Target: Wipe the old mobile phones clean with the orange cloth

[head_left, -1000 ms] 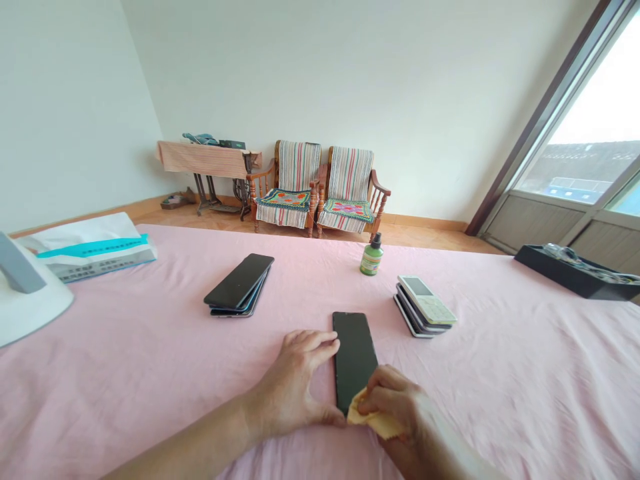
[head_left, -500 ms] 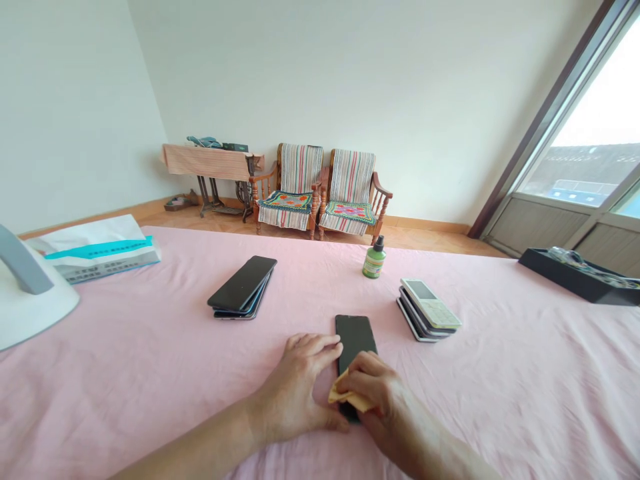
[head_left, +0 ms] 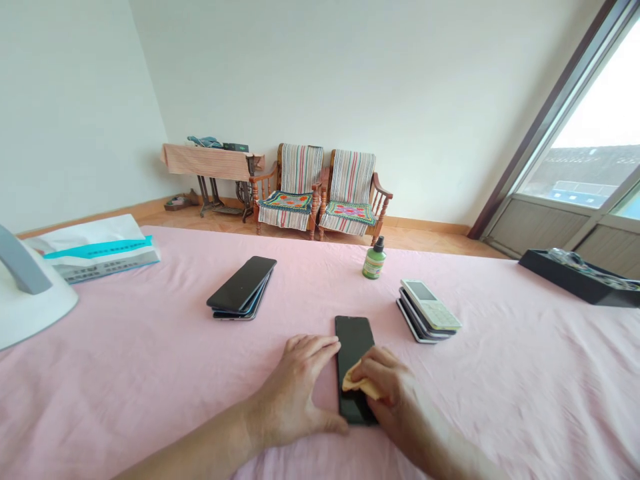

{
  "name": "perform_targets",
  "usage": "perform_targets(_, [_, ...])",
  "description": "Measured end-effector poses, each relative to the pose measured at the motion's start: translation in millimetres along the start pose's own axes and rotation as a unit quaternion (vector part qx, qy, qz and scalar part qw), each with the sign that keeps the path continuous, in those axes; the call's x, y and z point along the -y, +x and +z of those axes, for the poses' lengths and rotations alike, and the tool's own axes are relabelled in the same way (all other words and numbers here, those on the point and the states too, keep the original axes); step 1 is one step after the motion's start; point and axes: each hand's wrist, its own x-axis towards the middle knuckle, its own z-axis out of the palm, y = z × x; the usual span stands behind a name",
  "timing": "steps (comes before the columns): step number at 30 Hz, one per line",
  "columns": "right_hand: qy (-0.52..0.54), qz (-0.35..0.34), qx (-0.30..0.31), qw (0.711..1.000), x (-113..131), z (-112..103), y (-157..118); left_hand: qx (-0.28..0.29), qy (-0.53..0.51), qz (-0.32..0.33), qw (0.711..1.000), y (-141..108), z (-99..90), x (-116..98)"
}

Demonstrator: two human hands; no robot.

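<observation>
A black smartphone (head_left: pixel 354 337) lies flat, screen up, on the pink cloth in front of me. My left hand (head_left: pixel 295 387) holds it steady from the left, fingertips at its upper left edge and thumb by the lower left corner. Pinched in my right hand (head_left: pixel 390 387) is a folded yellow cloth (head_left: pixel 361 383), pressed on the lower half of the screen. Beyond my left hand sits a stack of smartphones (head_left: pixel 243 287), a black one on top. To the right is another stack of phones, topped by a white keypad phone (head_left: pixel 430 303).
A green spray bottle (head_left: pixel 374 259) stands near the far edge of the pink cloth (head_left: pixel 150 373). At left are a tissue pack (head_left: pixel 100 250) and a white object with a grey handle (head_left: pixel 30 300). A black box (head_left: pixel 575 280) of cables lies far right. Two chairs stand beyond.
My right hand has slid the yellow cloth a little up and to the right over the screen, uncovering the phone's lower end. My left hand has stayed nearly still.
</observation>
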Motion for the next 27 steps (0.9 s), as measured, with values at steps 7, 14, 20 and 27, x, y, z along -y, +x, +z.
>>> perform_targets(7, [-0.051, 0.002, -0.042, 0.998, -11, -4, 17, 0.011, -0.012, -0.007, 1.0, -2, -1.8, 1])
perform_targets(14, [-0.025, -0.025, 0.022, 0.999, 10, 9, -9, -0.005, -0.014, 0.0, 1.0, -1, -0.9, 0])
perform_targets(20, [-0.071, -0.002, -0.041, 0.997, -24, -10, 28, 0.009, -0.003, -0.001, 1.0, -2, -3.0, -3])
perform_targets(27, [-0.122, -0.003, -0.097, 0.988, -46, -2, 74, 0.009, -0.01, -0.004, 1.0, -1, -4.2, -3])
